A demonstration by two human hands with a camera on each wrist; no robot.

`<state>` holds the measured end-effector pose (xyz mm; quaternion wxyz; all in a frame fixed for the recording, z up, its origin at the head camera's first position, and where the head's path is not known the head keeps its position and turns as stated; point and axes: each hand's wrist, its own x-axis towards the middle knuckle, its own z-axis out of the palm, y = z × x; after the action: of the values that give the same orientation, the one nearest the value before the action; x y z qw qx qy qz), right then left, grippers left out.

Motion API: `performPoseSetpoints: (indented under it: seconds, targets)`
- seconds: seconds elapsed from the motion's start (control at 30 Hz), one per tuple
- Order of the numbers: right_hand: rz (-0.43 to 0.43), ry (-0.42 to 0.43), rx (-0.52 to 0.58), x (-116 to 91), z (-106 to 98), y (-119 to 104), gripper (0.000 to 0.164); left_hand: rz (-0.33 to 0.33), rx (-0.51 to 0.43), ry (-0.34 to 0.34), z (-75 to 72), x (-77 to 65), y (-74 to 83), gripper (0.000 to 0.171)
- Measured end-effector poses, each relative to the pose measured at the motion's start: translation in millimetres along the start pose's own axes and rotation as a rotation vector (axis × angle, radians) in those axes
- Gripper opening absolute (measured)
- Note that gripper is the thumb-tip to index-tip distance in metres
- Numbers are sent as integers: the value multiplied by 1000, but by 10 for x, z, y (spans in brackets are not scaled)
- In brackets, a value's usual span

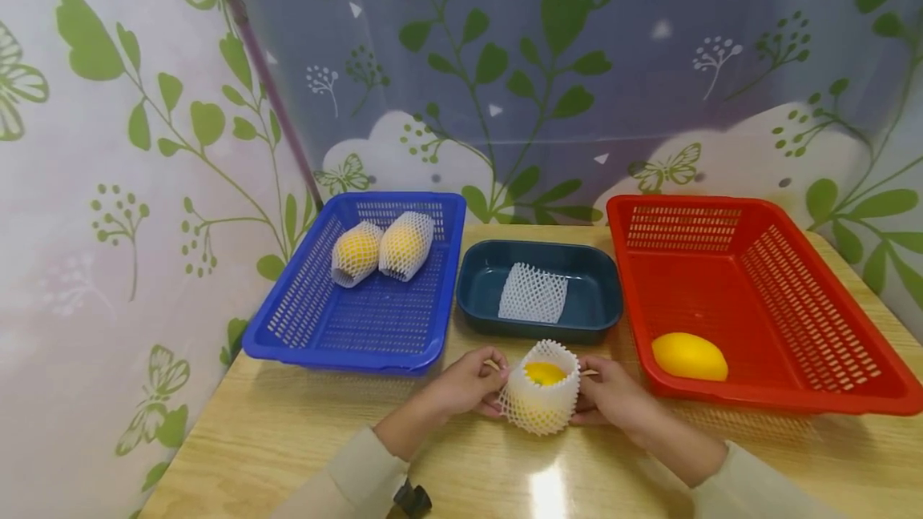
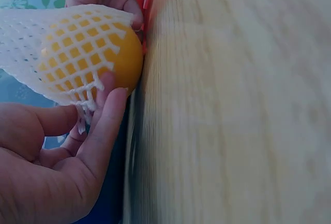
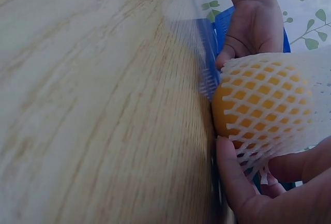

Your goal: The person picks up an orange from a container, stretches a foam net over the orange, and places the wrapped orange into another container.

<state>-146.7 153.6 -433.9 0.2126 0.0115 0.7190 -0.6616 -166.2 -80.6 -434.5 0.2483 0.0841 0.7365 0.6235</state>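
A white foam net sleeve (image 1: 524, 404) stands around a yellow mango (image 1: 546, 374) at the front of the table, and the fruit's top shows in the sleeve's upper opening. My left hand (image 1: 472, 381) pinches the sleeve's lower edge from the left, thumb against fingers. From the other side my right hand (image 1: 609, 392) grips the same lower edge. In the left wrist view the bare lower end of the mango (image 2: 129, 61) sticks out of the net beside the fingertips. The right wrist view has the net (image 3: 269, 97) stretched over most of the fruit, its far end loose.
Two net-wrapped mangoes (image 1: 382, 248) lie in the blue basket (image 1: 375, 327) at left. A flat foam net (image 1: 534, 293) rests in the dark teal tray (image 1: 479, 283) behind my hands. The red basket (image 1: 699, 279) at right holds one bare mango (image 1: 690, 356).
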Motion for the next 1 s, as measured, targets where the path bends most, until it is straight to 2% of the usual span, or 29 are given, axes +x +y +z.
performPoseSetpoints:
  seconds: [0.2, 0.33, 0.5, 0.6, 0.7, 0.87, 1.0]
  targets:
    - [-13, -14, 13, -3, -3, 11, 33, -39, 3, -36, -26, -38, 29, 11]
    - [-21, -22, 22, -18, -5, 6, 39, -67, -37, -72, -46, -58, 32, 25]
    - [-1, 5, 26, -21, 0, -2, 36, -60, -59, -127, -48, -55, 30, 43]
    - [17, 21, 27, -25, 12, -15, 35, -54, -63, -166, -44, -45, 28, 44]
    - [32, 13, 55, -38, 14, -33, 42, -50, -71, -184, -44, -51, 28, 44]
    - [44, -49, 138, -55, -24, -71, 61, -45, -96, -192, -56, -72, 27, 42]
    - [4, -156, 159, -60, -76, -81, 62, -50, -138, -201, -60, -77, 25, 39]
